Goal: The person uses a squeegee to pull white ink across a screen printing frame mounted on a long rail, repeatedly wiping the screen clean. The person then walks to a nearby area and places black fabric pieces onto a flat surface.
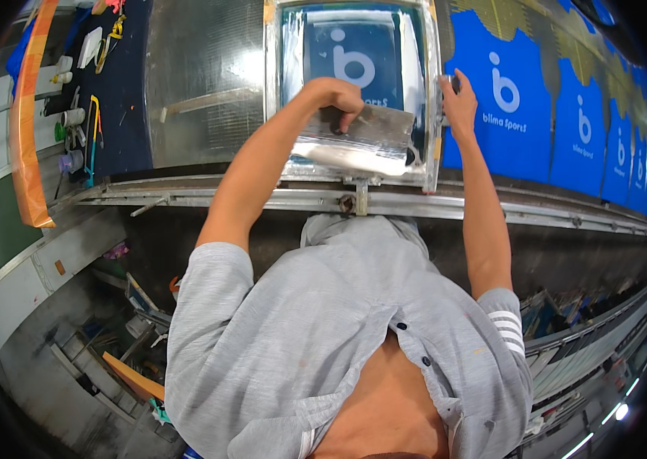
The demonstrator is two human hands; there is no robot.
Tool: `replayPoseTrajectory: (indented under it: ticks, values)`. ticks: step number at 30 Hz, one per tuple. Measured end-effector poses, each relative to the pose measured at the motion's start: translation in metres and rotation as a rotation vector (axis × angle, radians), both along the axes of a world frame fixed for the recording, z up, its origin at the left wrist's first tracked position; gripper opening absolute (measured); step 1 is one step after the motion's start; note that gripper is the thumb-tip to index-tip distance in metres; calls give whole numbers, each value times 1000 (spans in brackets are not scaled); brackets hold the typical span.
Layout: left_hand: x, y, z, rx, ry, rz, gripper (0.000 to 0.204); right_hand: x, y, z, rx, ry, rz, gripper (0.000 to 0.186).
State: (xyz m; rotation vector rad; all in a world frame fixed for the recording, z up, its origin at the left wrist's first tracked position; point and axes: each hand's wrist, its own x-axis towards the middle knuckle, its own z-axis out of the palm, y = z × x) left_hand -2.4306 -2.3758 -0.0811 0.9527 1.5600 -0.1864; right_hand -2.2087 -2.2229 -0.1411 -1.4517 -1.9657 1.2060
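Observation:
My left hand (pixel 343 99) is closed on the top edge of a wide grey metal squeegee (pixel 385 136), which lies tilted across the screen-printing frame (pixel 430 145). White ink (pixel 350 157) is pooled along the squeegee's near edge. More of it streaks the frame's right inner side. Beyond the squeegee, the taut mesh (pixel 293 61) carries a light round-letter design. At the frame's right side, my right hand (pixel 460 103) has its fingers curled about a small black knob-like piece (pixel 456 83). Part of that grip is hidden.
Blue printed fabric pieces (pixel 568 145) lie in a row along the table to the right. A metal rail (pixel 277 200) runs along the table's near edge. To the left are a shiny bare tabletop (pixel 201 130), an orange-wrapped strip (pixel 29 130) and small containers (pixel 71 116).

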Motion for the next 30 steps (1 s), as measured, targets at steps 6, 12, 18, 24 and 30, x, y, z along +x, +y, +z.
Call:
replayPoseTrajectory:
  ticks: [6, 12, 18, 24, 30]
  values:
    - [-86, 33, 50, 397, 135, -9, 43, -6, 7, 24, -190, -38, -8, 48]
    - [-131, 90, 58, 668, 580, 7, 40, -11, 1, 61, -259, 30, -35, 42]
    - [-119, 70, 5, 955, 789, 171, 36, -15, 1, 66, -246, 12, -22, 43]
    - [-23, -23, 9, 1059, 696, 240, 22, -13, 0, 67, -224, 11, 5, 46]
    - [97, -124, 3, 1259, 767, 349, 36, -12, 3, 60, -141, -1, 36, 48]
